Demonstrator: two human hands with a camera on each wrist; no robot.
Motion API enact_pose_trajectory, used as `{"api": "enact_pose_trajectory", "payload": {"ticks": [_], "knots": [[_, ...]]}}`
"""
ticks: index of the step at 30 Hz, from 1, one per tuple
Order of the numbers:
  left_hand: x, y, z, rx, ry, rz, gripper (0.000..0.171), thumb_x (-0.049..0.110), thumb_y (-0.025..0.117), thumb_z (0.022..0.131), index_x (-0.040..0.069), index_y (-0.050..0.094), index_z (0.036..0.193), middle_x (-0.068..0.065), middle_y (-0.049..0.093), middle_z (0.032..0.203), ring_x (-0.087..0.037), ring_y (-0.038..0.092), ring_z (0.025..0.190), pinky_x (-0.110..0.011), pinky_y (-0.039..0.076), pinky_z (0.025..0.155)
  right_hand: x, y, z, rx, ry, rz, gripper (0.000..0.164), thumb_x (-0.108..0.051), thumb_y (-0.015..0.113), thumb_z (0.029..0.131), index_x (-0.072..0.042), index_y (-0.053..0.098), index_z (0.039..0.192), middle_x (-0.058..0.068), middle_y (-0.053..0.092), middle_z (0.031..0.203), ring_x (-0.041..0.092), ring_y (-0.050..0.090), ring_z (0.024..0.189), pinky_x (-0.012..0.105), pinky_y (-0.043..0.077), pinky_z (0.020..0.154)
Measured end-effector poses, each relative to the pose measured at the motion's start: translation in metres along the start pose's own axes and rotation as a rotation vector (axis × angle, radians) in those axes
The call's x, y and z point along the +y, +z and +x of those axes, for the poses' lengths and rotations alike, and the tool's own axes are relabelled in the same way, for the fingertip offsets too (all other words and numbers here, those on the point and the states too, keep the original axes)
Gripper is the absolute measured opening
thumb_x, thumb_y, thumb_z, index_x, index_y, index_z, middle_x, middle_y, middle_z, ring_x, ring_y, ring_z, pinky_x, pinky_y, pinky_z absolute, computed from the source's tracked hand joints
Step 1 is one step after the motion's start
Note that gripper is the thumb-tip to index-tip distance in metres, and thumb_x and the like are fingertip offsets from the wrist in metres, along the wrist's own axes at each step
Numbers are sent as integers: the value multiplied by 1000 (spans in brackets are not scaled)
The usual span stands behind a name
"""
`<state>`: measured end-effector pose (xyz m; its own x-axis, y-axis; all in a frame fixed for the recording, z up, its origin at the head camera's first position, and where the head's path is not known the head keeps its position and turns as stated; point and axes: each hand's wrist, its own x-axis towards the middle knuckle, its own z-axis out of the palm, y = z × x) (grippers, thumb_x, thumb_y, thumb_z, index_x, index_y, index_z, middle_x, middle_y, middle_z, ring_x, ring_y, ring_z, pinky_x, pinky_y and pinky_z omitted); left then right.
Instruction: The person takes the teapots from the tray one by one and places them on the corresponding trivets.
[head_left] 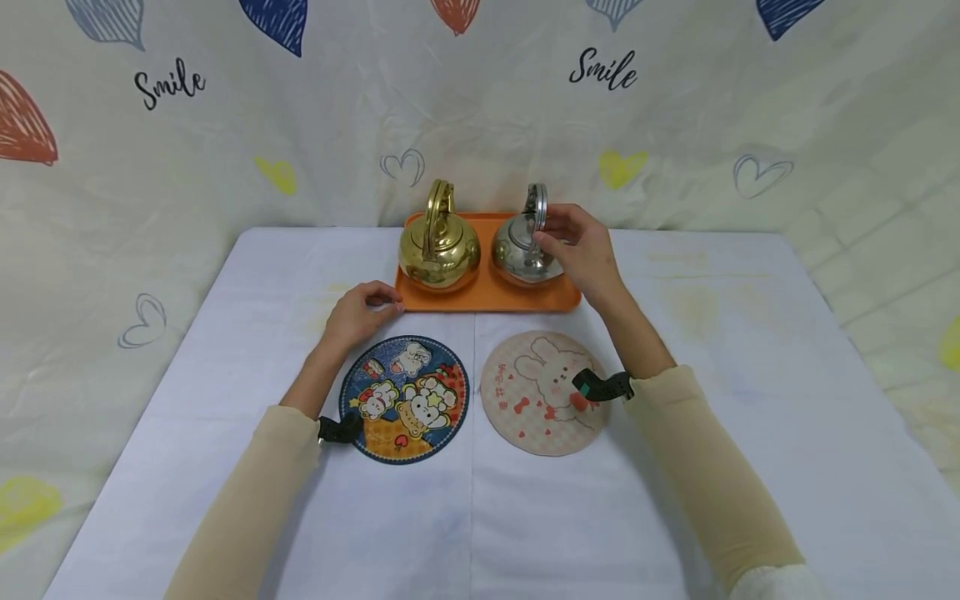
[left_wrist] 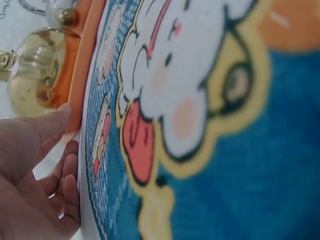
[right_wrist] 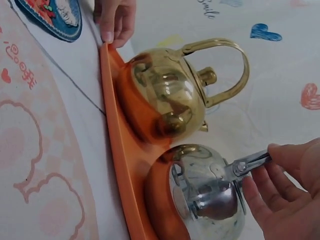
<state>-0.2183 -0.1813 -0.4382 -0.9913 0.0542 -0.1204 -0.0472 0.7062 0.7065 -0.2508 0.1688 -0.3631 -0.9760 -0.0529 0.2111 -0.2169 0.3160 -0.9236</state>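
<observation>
A silver teapot (head_left: 516, 254) stands on the right part of an orange tray (head_left: 487, 302). My right hand (head_left: 587, 252) pinches its raised metal handle between thumb and fingers, as the right wrist view shows up close. To the left, a shiny gold teapot (head_left: 450, 258) sits upright on the same tray, its handle standing up. My left hand (head_left: 362, 313) is at the tray's front left corner, gripping the rim with the thumb against it. In the left wrist view, the other fingers (left_wrist: 71, 165) are bent beside the tray corner.
Two round cartoon mats lie in front of the tray: a blue one (head_left: 405, 400) on the left and a pink rabbit one (head_left: 536, 400) on the right. A white cloth (head_left: 712, 500) covers the table. Behind it hangs a patterned curtain (head_left: 495, 100).
</observation>
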Motion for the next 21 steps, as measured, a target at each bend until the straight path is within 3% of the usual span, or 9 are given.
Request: {"api": "enact_pose_trajectory", "payload": {"ticks": [9,21], "knots": [[0,0,0,0,-2,-1,26,31,69,100,12,70,118,-14,65,132,-34,57,127,-53,42,115,2,0,0,-10,32,132,34,-6,74,96,-3,68,130,-9,73,101,5,69,97,15,55,84],[2,-1,0,-11,-8,5,27,29,69,101,11,69,121,-15,66,133,-34,57,128,-52,41,115,5,-1,-1,-15,41,163,31,-8,76,95,-6,70,125,-10,72,98,8,69,94,19,58,80]]}}
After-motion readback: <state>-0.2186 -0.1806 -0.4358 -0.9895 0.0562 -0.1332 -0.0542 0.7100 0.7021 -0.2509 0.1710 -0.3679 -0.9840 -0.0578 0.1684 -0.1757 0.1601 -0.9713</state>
